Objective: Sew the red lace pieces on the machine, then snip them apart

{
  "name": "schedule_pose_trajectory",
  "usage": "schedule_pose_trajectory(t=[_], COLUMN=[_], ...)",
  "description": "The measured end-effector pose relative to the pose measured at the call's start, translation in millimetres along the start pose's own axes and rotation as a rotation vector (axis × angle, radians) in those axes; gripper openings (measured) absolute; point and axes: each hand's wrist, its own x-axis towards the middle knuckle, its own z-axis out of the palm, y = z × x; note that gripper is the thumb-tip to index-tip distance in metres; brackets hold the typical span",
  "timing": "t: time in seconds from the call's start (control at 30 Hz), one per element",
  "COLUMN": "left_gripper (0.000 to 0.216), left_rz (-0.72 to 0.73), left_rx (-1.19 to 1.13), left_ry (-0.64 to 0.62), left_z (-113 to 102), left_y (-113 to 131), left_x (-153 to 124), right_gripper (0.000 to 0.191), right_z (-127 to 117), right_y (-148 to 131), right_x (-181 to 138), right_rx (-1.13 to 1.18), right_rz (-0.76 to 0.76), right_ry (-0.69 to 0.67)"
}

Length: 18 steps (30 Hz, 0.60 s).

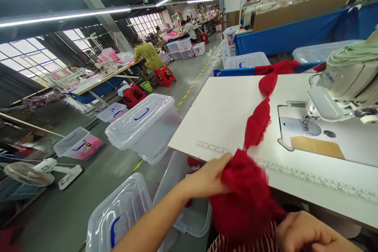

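Observation:
A chain of red fabric pieces trails across the white sewing table from the far edge down to a red bundle at the near edge. My left hand is closed on the left side of that bundle, just off the table's front edge. My right hand sits at the bottom right below the table edge, fingers curled, beside the bundle; whether it holds the cloth is not clear. The sewing machine stands on the table's right, its needle area over a metal plate.
Clear plastic lidded bins stand left of the table, with another bin near my left arm and one on the floor. A fan lies at left. Other workers sit at tables down the aisle.

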Motion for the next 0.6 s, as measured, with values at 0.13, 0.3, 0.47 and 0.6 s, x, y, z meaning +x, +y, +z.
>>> schedule_pose_trajectory(t=[0.13, 0.3, 0.47, 0.6], left_gripper=[0.015, 0.012, 0.012, 0.013], left_rz=[-0.168, -0.369, -0.429, -0.447], left_rx=[0.025, 0.015, 0.029, 0.052], left_ry=[-0.047, -0.066, -0.104, -0.112], left_z=[23, 35, 41, 45], left_y=[-13, -13, -8, -10], left_x=[-83, -126, -136, -134], right_gripper=[0.062, 0.061, 0.058, 0.05], right_z=[5, 26, 36, 41], right_y=[25, 60, 68, 64], right_x=[20, 46, 53, 58], right_rx=[0.126, 0.187, 0.213, 0.258], right_rz=[0.215, 0.348, 0.301, 0.238], right_ry=[0.408, 0.309, 0.289, 0.271])
